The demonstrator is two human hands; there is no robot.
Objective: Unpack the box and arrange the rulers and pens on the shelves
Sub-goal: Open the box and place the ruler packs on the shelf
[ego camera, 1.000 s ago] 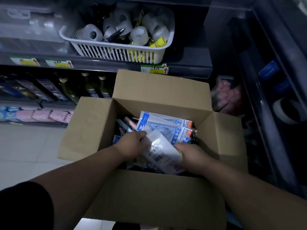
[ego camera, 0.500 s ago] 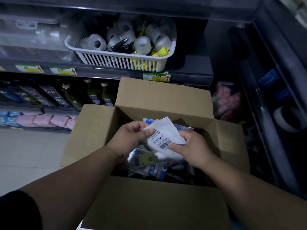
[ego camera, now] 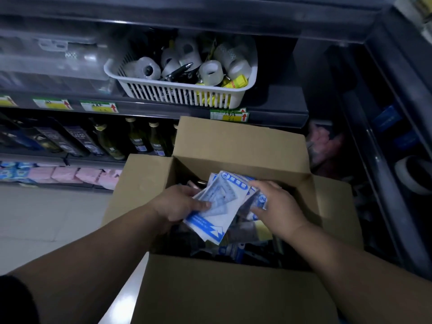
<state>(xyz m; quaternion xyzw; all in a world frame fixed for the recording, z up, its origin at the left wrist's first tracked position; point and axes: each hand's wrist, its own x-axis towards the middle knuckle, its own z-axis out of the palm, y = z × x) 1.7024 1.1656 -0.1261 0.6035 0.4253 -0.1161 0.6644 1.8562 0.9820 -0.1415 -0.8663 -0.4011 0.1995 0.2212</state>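
Two hands on one fanned stack of ruler packs [ego camera: 217,206], held just above the open mouth of the cardboard box [ego camera: 233,146]. Left hand [ego camera: 180,204] pinches the stack's left side, thumb on top, fingers underneath. Right hand [ego camera: 278,208] curls round the right edge; its fingertips are behind the packs, so exact contact unclear.

Step in hand, as I read it: lift the rulers out as one bundle.
- Square the fan first. Sleeves look like glossy film, likely slick on each other, so a splayed stack may shed a pack.
- Press flat across the faces, not on corners. Packs are thin and flat, probably stiff along the ruler, floppy at the film margins.
- Lift straight up, clear of the side flaps.

Materials: packs are blue-and-white print with translucent rulers showing through. Box is matte brown corrugated board, back flap upright. Deeper contents are dark and jumbled, more blue packs [ego camera: 233,250] at the near side; can't pick out pens there. Dark shelf [ego camera: 280,106] behind the box carries a white slotted plastic basket [ego camera: 182,94] of tape rolls [ego camera: 211,71].
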